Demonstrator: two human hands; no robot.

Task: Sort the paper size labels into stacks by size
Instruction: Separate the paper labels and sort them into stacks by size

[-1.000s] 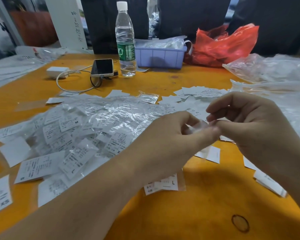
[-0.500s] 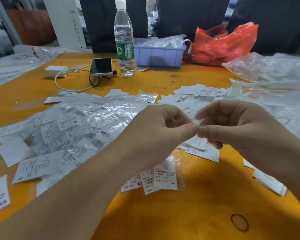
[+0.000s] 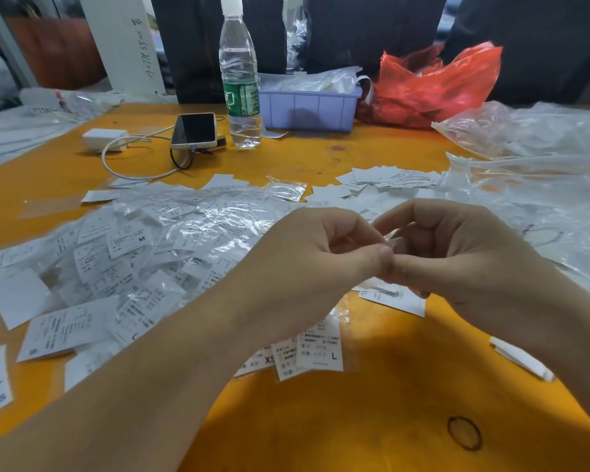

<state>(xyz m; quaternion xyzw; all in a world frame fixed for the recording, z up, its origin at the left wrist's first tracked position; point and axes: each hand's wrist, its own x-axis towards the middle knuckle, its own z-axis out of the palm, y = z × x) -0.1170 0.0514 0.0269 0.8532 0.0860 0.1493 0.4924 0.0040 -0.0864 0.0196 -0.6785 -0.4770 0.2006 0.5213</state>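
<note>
2 hands meet mid-table: left hand (image 3: 307, 264) and right hand (image 3: 457, 260), fingertips together, pinching 1 small clear sleeve (image 3: 394, 240). Label heap (image 3: 143, 260) lies left, uncountable. Near wrist, 3 sleeved labels (image 3: 307, 352): XS, L, 1 unread.

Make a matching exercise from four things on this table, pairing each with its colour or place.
Things:
1. bottle
2. phone
3. tray
4. bag

Descriptions:
A. red, crumpled, to the right of the tray
B. pale purple, with clear packets inside
C. clear with a green label and white cap, standing upright
D. dark screen up, with a cable plugged in, left of the bottle

Pairs: 1-C, 2-D, 3-B, 4-A
</note>
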